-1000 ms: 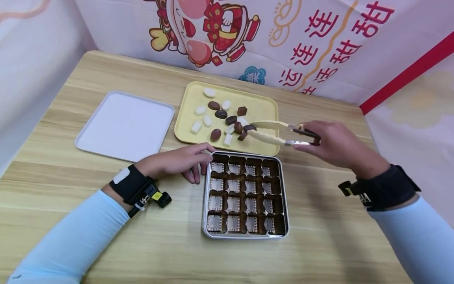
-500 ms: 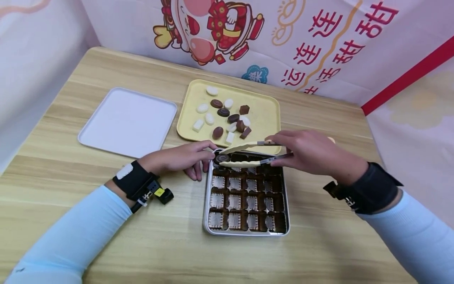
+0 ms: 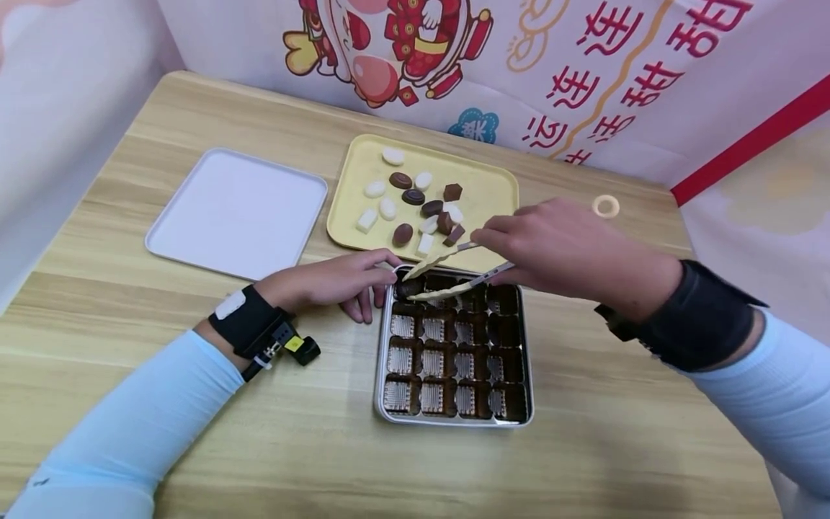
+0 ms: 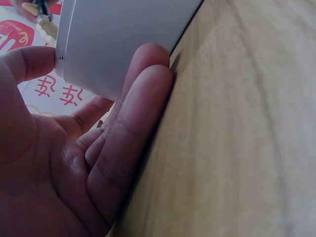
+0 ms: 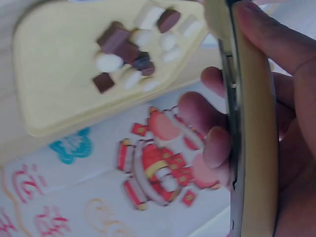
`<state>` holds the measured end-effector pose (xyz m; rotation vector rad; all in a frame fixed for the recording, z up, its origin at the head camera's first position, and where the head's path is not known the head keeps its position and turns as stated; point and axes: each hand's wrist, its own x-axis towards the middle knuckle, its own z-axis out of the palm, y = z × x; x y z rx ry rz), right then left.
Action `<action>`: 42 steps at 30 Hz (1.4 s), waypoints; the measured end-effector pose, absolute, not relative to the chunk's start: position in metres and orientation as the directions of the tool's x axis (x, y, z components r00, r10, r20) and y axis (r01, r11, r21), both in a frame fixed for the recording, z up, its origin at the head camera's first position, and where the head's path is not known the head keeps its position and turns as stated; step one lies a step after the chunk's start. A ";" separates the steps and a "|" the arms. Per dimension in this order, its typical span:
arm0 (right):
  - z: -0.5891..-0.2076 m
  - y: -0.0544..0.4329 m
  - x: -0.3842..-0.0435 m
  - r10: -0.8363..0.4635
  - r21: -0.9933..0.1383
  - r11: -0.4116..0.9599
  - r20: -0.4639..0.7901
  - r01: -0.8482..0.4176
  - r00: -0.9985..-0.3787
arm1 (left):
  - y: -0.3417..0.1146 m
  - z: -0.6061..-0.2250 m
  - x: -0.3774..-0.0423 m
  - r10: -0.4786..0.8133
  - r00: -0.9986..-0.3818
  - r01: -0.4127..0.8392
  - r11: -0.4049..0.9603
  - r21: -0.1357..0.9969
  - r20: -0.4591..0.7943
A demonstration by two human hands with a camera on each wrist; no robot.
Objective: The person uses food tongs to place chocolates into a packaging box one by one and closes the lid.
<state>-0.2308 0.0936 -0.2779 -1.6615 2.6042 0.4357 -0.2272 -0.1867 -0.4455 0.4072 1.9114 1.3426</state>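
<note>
My right hand (image 3: 564, 241) grips a pair of tongs (image 3: 449, 292) with pale, scalloped tips; in the right wrist view fingers and thumb lie round the tongs' handle (image 5: 254, 128). The tips stand apart in the back left compartment of a square tin (image 3: 454, 422), on either side of a dark oval chocolate (image 3: 408, 287). At that same corner is my left hand (image 3: 344, 281), its thumb on the tin's rim. Fairly straight fingers (image 4: 131, 128) lie against the tin's side in the left wrist view. Brown, ribbed-bottomed compartments fill the tin.
Behind the tin lies a yellow tray (image 3: 489, 194) with several white, brown and dark chocolates (image 3: 413, 197). A white tray (image 3: 240, 209) is to its left. A pale ring (image 3: 606, 207) shows behind my right hand. A printed cloth (image 3: 493, 65) hangs behind the table (image 3: 272, 447).
My right hand brought the dark chocolate in the tongs from the yellow tray to the tin's back left compartment. The tongs' tips have since spread. My left hand stayed at the corner.
</note>
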 end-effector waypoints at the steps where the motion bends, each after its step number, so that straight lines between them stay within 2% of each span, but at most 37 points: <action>1: -0.275 0.088 -0.230 -0.891 0.249 0.369 -0.178 -0.895 -0.417 | -0.187 -0.445 -0.227 0.632 -0.667 -0.156 0.398 0.904 -0.394; 3: -0.269 0.076 -0.228 -0.897 0.293 0.327 -0.205 -0.899 -0.393 | -0.187 -0.445 -0.228 0.630 -0.668 -0.157 0.401 0.903 -0.396; 6: -0.262 0.061 -0.224 -0.885 0.339 0.294 -0.257 -0.894 -0.388 | -0.188 -0.445 -0.227 0.625 -0.670 -0.162 0.404 0.900 -0.401; 13: -0.255 0.046 -0.216 -0.817 0.379 0.317 -0.357 -0.870 -0.453 | -0.184 -0.445 -0.227 0.620 -0.675 -0.177 0.390 0.904 -0.400; 21: -0.252 0.058 -0.217 -0.806 0.343 0.372 -0.341 -0.862 -0.483 | -0.183 -0.444 -0.226 0.617 -0.674 -0.185 0.391 0.902 -0.406; 24: -0.247 0.065 -0.218 -0.778 0.313 0.441 -0.334 -0.841 -0.532 | -0.184 -0.444 -0.226 0.614 -0.675 -0.182 0.398 0.899 -0.408; 27: -0.241 0.076 -0.223 -0.728 0.283 0.543 -0.311 -0.791 -0.611 | -0.184 -0.445 -0.227 0.611 -0.678 -0.180 0.403 0.898 -0.410; 33: -0.251 0.097 -0.257 -0.643 0.223 0.697 -0.227 -0.681 -0.732 | -0.186 -0.445 -0.227 0.609 -0.681 -0.176 0.404 0.898 -0.407; 42: -0.286 0.092 -0.303 -0.611 0.207 0.746 -0.167 -0.633 -0.774 | -0.186 -0.444 -0.226 0.618 -0.675 -0.171 0.399 0.901 -0.402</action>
